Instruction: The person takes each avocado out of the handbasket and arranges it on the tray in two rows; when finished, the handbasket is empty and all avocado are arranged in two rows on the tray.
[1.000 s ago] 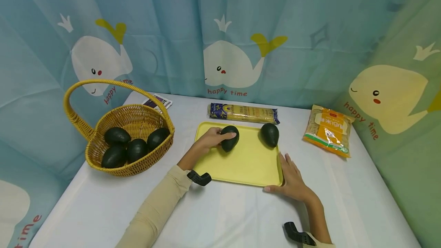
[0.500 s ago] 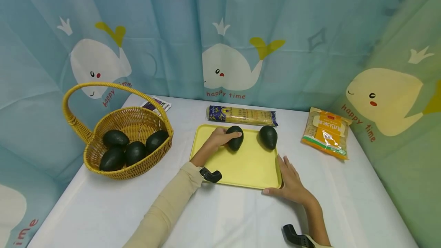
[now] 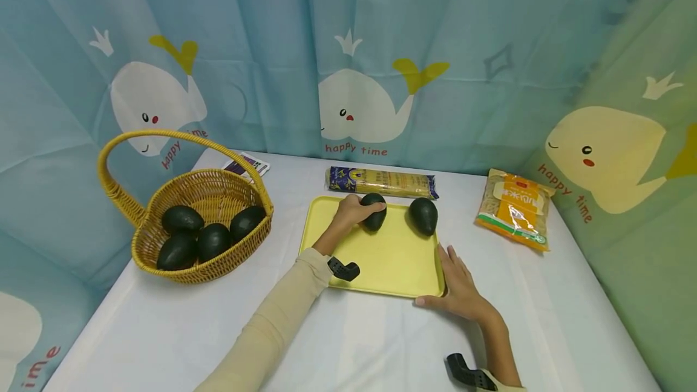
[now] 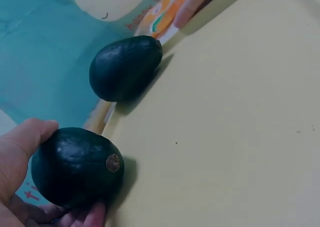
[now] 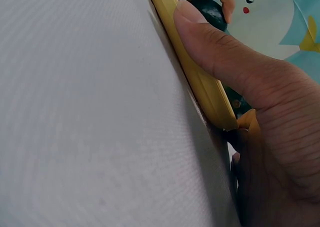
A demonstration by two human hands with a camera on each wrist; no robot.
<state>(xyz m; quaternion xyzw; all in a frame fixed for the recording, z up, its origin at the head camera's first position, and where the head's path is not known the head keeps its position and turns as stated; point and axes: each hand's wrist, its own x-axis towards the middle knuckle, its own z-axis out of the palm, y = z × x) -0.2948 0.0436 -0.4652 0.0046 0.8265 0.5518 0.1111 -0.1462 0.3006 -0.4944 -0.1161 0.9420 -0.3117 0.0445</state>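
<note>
Two dark avocados sit at the far end of the yellow tray; the left hand curls its fingers and thumb round the nearer-left avocado, which rests on the tray's surface close to its far rim; the left wrist view shows that fruit cupped in the palm with its stem scar facing the camera, clear of the second avocado, which lies untouched to the right of it, near the tray's far right corner; the right hand lies with straight fingers along the tray's right rim and its thumb pressed against the near right corner, gripping nothing; left of the tray stands a wicker basket holding four more avocados; just beyond the tray's far rim lies a long noodle packet; to the tray's right, well apart, lies an orange bag; a whale-printed curtain hangs behind the tray.
</note>
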